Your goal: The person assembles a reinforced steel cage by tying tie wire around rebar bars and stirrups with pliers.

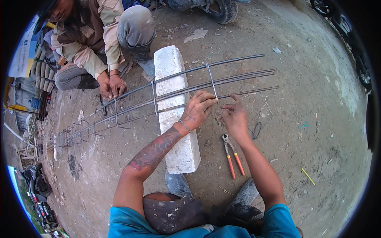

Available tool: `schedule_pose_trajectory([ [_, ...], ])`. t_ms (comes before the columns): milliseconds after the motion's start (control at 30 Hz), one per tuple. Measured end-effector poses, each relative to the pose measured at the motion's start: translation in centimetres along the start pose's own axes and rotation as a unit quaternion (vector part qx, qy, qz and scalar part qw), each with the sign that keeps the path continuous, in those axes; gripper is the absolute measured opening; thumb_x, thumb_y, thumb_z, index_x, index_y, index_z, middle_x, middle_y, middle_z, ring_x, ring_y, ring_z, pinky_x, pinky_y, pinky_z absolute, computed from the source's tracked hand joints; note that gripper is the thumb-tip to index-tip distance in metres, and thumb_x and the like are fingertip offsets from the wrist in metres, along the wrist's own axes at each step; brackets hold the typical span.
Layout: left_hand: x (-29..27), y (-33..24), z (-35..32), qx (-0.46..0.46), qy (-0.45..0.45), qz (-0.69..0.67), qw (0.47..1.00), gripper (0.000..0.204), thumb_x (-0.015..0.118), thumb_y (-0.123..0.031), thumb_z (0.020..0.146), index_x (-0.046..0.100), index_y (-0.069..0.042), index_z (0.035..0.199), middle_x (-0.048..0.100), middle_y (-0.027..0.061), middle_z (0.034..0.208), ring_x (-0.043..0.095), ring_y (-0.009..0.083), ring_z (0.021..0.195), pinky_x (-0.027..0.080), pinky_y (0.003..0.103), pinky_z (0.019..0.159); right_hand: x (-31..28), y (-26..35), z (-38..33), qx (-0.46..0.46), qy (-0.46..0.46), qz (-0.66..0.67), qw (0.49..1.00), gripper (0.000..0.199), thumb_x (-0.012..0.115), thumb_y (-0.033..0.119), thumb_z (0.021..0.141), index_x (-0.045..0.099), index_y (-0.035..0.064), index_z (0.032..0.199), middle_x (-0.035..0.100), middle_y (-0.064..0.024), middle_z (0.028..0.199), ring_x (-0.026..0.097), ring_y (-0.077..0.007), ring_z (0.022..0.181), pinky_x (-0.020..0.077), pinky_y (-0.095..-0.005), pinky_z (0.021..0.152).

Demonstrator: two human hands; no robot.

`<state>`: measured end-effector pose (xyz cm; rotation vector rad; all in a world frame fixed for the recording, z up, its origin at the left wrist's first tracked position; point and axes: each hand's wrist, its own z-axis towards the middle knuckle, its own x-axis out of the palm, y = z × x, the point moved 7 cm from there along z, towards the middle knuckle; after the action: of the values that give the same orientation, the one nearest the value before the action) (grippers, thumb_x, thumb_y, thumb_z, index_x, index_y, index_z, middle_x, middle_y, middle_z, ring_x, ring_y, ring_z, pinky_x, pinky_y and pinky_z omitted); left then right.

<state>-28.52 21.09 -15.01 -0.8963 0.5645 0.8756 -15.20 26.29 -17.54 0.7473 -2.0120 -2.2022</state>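
Note:
Long steel rebar rods (234, 79) joined by square stirrups form a cage that lies across a white block (170, 71). My left hand (199, 108) reaches over the nearest rod, its fingers closed on the lower corner of a rebar stirrup (210, 80). Just right of that corner is my right hand (235, 119), its index finger raised by the rod and the others bent in towards the thumb; what they pinch, if anything, is too small to make out. Red-handled pincers (232, 155) rest on the ground below my right hand.
A person squats at the far left, both hands (112, 85) on the cage's far rod. More stirrups (79, 133) sit along the cage's left end. Loose wire (257, 129) and a yellow strip (308, 177) lie on the dirt. A motorbike wheel (223, 11) stands at the back.

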Motion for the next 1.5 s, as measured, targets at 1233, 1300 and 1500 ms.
schedule_pose_trajectory([
  [1233,-1.0,1.3,0.4,-0.081,0.067,-0.197,0.975,0.041,0.056,0.01,0.069,0.061,0.0,0.108,0.064,0.0173,0.108,0.063,0.0327,0.099,0.051,0.035,0.086,4.4,-3.6,1.3,0.357,0.197,0.389,0.826,0.023,0.049,0.023,0.097,0.057,0.0022,0.091,0.051,0.0002,0.071,0.043,-0.0096,0.058,0.0334,-0.0246,0.049],
  [1300,-1.0,1.6,0.0,-0.077,0.066,-0.211,0.972,0.041,0.055,0.01,0.07,0.06,0.0,0.11,0.064,0.017,0.109,0.063,0.0319,0.101,0.05,0.035,0.088,4.6,-3.2,1.4,0.346,0.22,0.416,0.812,0.022,0.05,0.022,0.096,0.057,0.0022,0.09,0.049,0.0012,0.07,0.04,-0.0089,0.057,0.0312,-0.0236,0.048],
  [1500,-1.5,1.5,-0.6,0.01,0.07,-0.114,0.991,0.043,0.051,0.01,0.076,0.055,-0.002,0.117,0.062,0.0168,0.112,0.059,0.0321,0.106,0.048,0.038,0.092,3.4,-3.6,2.6,0.322,0.189,0.222,0.901,0.023,0.058,0.022,0.091,0.062,0.0026,0.079,0.045,0.0041,0.062,0.035,-0.0083,0.05,0.0279,-0.0266,0.043],
])
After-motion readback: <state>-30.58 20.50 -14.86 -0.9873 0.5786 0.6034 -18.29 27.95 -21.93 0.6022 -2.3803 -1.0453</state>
